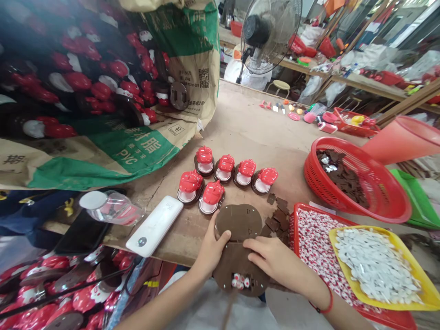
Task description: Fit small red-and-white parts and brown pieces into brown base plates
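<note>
Two rounded brown plastic bases [239,221] lie end to end in front of me. My left hand [213,247] grips the upper one by its left edge, thumb on top. My right hand [271,261] has bent fingertips pressed at the seam between the two; whether a small part is under them is hidden. In the lower brown base [233,266], a rectangular opening holds several small red-and-white beads [240,281]. Thin brown plastic squares [279,215] are heaped just beyond my right hand.
Several red-topped figures [212,196] on brown bases stand ahead. A white phone [155,225] and clear jar [113,207] are left, below a large sack [192,123] of figures. Right are a red basket [311,169], a red tray [296,229] of beads and a yellow tray [343,270] of white pieces.
</note>
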Tool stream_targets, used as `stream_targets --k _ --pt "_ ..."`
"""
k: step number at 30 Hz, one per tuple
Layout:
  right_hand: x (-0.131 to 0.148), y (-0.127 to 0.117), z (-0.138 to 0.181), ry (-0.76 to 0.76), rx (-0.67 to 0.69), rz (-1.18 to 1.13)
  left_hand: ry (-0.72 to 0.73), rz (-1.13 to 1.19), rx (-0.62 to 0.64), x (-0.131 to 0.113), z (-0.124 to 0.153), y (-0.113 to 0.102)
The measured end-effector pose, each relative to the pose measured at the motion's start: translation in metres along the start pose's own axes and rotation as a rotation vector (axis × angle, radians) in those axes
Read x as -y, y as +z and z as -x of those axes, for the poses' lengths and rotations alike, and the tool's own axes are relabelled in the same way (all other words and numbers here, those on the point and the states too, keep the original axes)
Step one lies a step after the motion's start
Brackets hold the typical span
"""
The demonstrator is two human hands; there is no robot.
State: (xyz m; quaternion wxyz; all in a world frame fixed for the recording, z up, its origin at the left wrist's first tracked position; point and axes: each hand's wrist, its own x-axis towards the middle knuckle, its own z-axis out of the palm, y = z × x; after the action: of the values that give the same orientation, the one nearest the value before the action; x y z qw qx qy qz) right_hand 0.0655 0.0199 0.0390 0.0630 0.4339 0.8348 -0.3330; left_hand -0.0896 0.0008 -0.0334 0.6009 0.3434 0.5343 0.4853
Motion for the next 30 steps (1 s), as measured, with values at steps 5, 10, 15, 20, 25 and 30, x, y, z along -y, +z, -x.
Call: stream_targets --k 5,10,15,20,25,30 --pt "0.005 -0.001 -0.012 0.025 0.033 0.175 -0.007 -0.011 0.014 0.000 0.002 -0.001" --pt "0.003 -0.003 -0.024 0.118 -0.021 0.133 0.011 0.000 0.008 0.000 -0.003 -0.003" --pt "-0.010 0.010 -0.019 0.139 -0.186 0.149 -0.011 -0.068 -0.068 0.000 -0.007 -0.005" --pt "-0.045 0.008 -0.009 0.263 -0.334 0.103 -0.033 -0.084 -0.073 0.000 -0.004 -0.006" --pt "-0.090 0.003 -0.030 0.493 -0.268 0.256 -0.021 -0.036 -0.065 0.004 -0.006 -0.005" --pt "-0.099 0.011 -0.049 0.499 -0.213 0.270 0.004 -0.046 -0.052 0.006 -0.007 -0.006"
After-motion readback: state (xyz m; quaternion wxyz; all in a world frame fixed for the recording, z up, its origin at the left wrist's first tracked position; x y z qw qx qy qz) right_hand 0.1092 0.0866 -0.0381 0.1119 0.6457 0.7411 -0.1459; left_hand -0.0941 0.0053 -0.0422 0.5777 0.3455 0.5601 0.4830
